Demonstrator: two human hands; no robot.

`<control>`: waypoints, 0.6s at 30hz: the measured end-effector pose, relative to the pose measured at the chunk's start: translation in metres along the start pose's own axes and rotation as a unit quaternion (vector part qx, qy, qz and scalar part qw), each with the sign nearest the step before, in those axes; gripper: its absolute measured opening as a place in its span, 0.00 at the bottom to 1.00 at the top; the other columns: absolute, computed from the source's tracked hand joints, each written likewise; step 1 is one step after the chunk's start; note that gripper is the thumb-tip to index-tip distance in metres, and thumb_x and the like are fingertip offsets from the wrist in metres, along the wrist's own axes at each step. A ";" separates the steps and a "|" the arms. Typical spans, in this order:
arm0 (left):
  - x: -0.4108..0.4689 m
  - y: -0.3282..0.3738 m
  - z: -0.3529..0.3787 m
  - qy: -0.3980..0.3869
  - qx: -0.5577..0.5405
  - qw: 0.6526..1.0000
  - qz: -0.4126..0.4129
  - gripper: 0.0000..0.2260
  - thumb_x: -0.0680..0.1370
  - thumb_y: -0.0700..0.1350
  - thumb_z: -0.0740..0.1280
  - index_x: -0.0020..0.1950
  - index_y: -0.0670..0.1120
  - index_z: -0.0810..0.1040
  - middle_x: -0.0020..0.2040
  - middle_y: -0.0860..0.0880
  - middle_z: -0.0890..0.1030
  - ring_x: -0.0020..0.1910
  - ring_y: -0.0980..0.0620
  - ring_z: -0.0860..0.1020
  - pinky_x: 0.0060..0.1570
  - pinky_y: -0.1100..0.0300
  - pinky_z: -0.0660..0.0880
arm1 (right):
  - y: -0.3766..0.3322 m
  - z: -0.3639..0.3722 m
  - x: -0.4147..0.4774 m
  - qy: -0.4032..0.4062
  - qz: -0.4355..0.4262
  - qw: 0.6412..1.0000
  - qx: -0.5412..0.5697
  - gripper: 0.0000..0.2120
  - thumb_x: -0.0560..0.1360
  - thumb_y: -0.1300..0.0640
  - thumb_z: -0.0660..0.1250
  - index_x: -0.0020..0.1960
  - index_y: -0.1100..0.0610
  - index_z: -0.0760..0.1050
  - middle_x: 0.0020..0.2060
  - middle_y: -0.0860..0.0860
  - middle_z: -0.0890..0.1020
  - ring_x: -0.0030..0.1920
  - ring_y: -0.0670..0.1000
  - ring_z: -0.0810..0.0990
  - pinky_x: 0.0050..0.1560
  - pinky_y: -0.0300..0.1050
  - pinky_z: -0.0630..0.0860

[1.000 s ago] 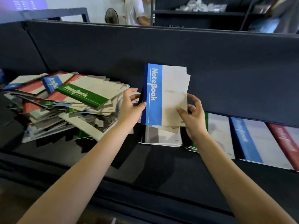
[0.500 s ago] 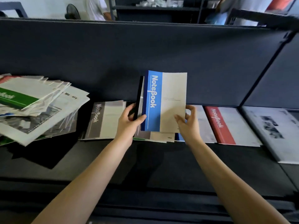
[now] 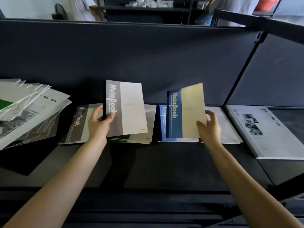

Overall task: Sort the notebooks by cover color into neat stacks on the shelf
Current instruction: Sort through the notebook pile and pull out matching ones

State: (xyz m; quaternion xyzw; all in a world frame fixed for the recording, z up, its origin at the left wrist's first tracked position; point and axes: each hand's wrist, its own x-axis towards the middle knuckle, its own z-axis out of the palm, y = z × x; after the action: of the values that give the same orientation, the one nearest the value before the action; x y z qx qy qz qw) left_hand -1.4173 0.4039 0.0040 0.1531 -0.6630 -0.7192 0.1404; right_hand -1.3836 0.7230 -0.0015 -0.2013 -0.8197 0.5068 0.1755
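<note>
Above the dark shelf (image 3: 148, 162), the left hand (image 3: 98, 124) grips a grey notebook (image 3: 126, 109) by its spine, over the green-edged stack (image 3: 131, 139); the right hand (image 3: 209, 127) pinches a blue notebook (image 3: 184, 112), tilted above the blue stack (image 3: 162, 122). A messy pile (image 3: 24, 112) lies far left.

The dark shelf (image 3: 164, 170) is dim, while pale covers catch bright light from above. The grey notebook (image 3: 130, 109) and the blue notebook (image 3: 189, 112) glow, the blue one's lettering slightly soft. The loose pile (image 3: 24, 116) at the shelf's left edge throws a deep shadow forward. The room beyond the back panel (image 3: 148, 55) is washed out and blurred. The post (image 3: 243, 71) at the right leans with wide-angle distortion.
</note>
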 end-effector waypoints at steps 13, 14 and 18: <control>0.025 0.003 -0.007 -0.053 0.019 0.998 -0.001 0.24 0.75 0.41 0.72 0.69 0.52 0.72 0.59 0.52 0.78 0.59 0.50 0.77 0.60 0.47 0.75 | -0.015 0.044 -0.003 -0.082 -0.075 0.948 -0.299 0.31 0.74 0.73 0.60 0.74 0.56 0.63 0.75 0.56 0.58 0.74 0.60 0.56 0.69 0.51 0.65; 0.029 0.004 -0.011 -0.053 0.021 0.998 0.000 0.24 0.74 0.42 0.73 0.69 0.52 0.72 0.61 0.51 0.78 0.59 0.50 0.77 0.61 0.48 0.75 | -0.021 0.048 -0.004 -0.078 -0.099 0.951 -0.283 0.29 0.75 0.70 0.62 0.74 0.56 0.64 0.75 0.55 0.59 0.73 0.59 0.59 0.68 0.50 0.65; 0.045 0.010 -0.029 -0.060 0.013 0.998 0.002 0.25 0.74 0.42 0.73 0.70 0.51 0.71 0.61 0.50 0.79 0.59 0.50 0.77 0.61 0.50 0.75 | -0.064 0.084 -0.017 -0.095 -0.158 0.975 -0.123 0.22 0.79 0.56 0.64 0.72 0.58 0.67 0.69 0.54 0.71 0.66 0.54 0.72 0.61 0.41 0.68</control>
State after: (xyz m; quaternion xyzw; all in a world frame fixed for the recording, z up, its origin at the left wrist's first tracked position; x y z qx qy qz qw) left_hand -1.4464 0.3580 0.0106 0.1101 -0.6801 -0.7180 0.0995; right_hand -1.4202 0.6244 0.0191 -0.0404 -0.9100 0.3851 0.1482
